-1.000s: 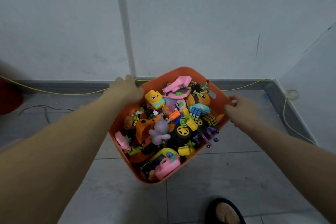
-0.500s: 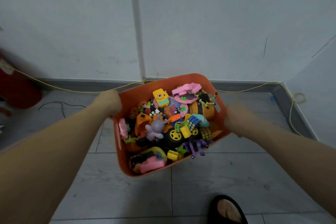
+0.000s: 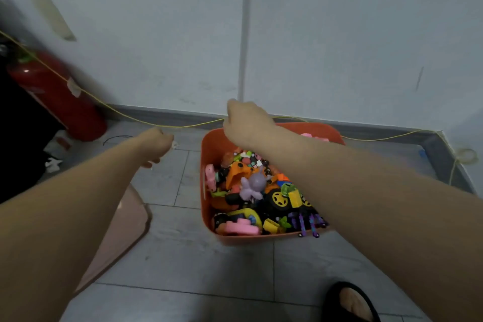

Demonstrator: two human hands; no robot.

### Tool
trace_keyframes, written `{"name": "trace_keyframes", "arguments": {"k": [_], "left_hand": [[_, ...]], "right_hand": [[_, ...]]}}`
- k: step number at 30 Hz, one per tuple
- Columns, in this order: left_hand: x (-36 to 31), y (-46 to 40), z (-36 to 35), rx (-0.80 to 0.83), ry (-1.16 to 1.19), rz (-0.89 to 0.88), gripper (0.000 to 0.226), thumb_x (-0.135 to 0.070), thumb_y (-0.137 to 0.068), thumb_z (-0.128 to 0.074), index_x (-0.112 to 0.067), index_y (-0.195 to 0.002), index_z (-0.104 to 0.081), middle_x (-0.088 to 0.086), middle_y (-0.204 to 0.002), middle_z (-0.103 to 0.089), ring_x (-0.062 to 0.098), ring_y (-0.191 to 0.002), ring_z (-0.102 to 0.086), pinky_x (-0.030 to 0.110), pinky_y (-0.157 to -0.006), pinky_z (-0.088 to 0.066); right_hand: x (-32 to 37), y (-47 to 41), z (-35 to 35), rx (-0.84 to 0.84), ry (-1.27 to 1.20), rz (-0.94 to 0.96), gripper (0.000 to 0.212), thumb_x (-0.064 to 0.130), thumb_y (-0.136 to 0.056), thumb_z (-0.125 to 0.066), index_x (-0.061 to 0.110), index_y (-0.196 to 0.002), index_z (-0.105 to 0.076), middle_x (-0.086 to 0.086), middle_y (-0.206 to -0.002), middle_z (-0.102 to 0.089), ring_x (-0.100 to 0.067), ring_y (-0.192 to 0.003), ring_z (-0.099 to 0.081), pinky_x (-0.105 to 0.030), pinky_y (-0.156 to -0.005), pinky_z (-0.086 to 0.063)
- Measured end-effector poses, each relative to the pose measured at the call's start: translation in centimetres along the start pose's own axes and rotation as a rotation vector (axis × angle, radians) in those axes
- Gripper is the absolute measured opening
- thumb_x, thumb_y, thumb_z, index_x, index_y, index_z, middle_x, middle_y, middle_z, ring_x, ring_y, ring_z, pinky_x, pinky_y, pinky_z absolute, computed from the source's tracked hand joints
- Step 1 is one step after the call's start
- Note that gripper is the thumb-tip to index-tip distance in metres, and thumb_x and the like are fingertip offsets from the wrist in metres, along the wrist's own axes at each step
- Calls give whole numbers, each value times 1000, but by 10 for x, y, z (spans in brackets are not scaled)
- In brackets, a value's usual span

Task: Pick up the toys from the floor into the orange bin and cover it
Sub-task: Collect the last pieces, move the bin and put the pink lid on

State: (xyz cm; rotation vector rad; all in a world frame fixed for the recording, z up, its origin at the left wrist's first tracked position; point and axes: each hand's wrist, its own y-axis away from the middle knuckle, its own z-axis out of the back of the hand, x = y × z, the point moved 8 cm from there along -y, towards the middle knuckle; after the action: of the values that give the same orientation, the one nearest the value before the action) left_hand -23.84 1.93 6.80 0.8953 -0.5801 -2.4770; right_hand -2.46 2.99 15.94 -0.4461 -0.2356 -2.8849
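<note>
The orange bin (image 3: 235, 239) stands on the grey tile floor, full of several toys, among them a purple octopus (image 3: 252, 185), a black car with a yellow wheel (image 3: 279, 200) and a pink toy (image 3: 240, 227). My right hand (image 3: 245, 123) hangs over the bin's far left corner, apart from the rim, back towards me, fingers bent out of sight. My right forearm hides the bin's right side. Left of the bin, above the floor, my left hand (image 3: 156, 144) is curled with nothing in it. A pale pink lid (image 3: 130, 219) lies on the floor, partly under my left forearm.
A red fire extinguisher (image 3: 57, 94) leans by the wall at the left. A yellow cord (image 3: 146, 123) runs along the baseboard behind the bin. White scraps (image 3: 53, 163) lie on the floor at the left. My foot in a black sandal (image 3: 352, 303) is at the bottom right.
Both hands have let go of the bin's sides and swung left. The bin now rests on the floor to the right. The pink lid and the extinguisher have come into view.
</note>
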Motion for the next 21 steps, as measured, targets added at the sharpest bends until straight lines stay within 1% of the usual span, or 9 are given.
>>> {"name": "trace_keyframes", "arguments": {"k": [3, 6, 8, 11, 13, 15, 17, 19, 21], "left_hand": [[59, -9, 11, -32, -17, 82, 43, -34, -103, -34, -1, -129, -44, 22, -120, -54, 36, -101, -56, 41, -83, -44], [122, -10, 21, -74, -49, 151, 50, -27, -106, -35, 3, -146, -35, 21, -151, -34, 38, -136, -35, 42, -111, -30], [173, -14, 27, -90, -57, 185, 46, -23, -105, -40, 2, -144, -40, 20, -152, -33, 34, -139, -33, 39, -116, -25], [244, -15, 26, -150, -119, 280, 49, -24, -102, -45, 1, -144, -41, 24, -151, -35, 37, -137, -35, 39, -112, -29], [279, -6, 17, -139, -136, 422, 61, -33, -103, -42, -1, -152, -24, 22, -160, -12, 41, -146, -12, 41, -118, -15], [299, -7, 1, -85, -160, 466, 63, -48, -102, -37, -17, -155, -21, 18, -162, 4, 47, -146, 6, 47, -119, -2], [340, -19, -9, -82, -77, 539, 76, -68, -89, -38, -27, -152, -28, 19, -162, 1, 51, -144, 0, 56, -118, -1], [371, -22, -18, -147, 34, 602, 93, -72, -70, -47, -18, -146, -35, 25, -156, -22, 51, -140, -22, 57, -117, -17], [370, -9, -20, -193, 54, 617, 77, -67, -77, -46, -14, -133, -40, 28, -149, -30, 49, -138, -27, 52, -117, -18]], "right_hand": [[70, -8, -56, 30, -197, 99, 25, 18, -95, -44, 9, -118, -49, -20, -118, -60, -39, -107, -58, -33, -72, -36], [109, -1, -119, 112, -338, 97, 26, 20, -96, -45, 8, -120, -50, -21, -120, -59, -40, -109, -58, -36, -76, -40], [122, 3, -161, 188, -399, 56, 29, 21, -96, -46, 7, -121, -52, -22, -122, -60, -40, -112, -57, -37, -83, -45], [131, 8, -225, 367, -438, -27, 44, 24, -96, -48, 7, -137, -46, -21, -135, -54, -38, -122, -53, -37, -96, -45], [136, 12, -261, 481, -469, -87, 52, 27, -96, -50, 8, -143, -40, -20, -141, -49, -37, -128, -49, -35, -100, -42], [137, 14, -284, 548, -477, -128, 55, 30, -94, -50, 10, -144, -37, -17, -141, -49, -36, -127, -48, -34, -101, -42], [144, 17, -306, 606, -495, -153, 60, 32, -91, -50, 14, -146, -33, -12, -141, -48, -35, -127, -48, -37, -105, -42], [153, 19, -321, 638, -510, -170, 62, 35, -85, -51, 18, -142, -35, -11, -135, -50, -34, -121, -50, -44, -103, -45], [157, 18, -334, 639, -524, -204, 64, 38, -79, -52, 21, -138, -38, -9, -127, -55, -34, -114, -55, -45, -98, -49]]}}
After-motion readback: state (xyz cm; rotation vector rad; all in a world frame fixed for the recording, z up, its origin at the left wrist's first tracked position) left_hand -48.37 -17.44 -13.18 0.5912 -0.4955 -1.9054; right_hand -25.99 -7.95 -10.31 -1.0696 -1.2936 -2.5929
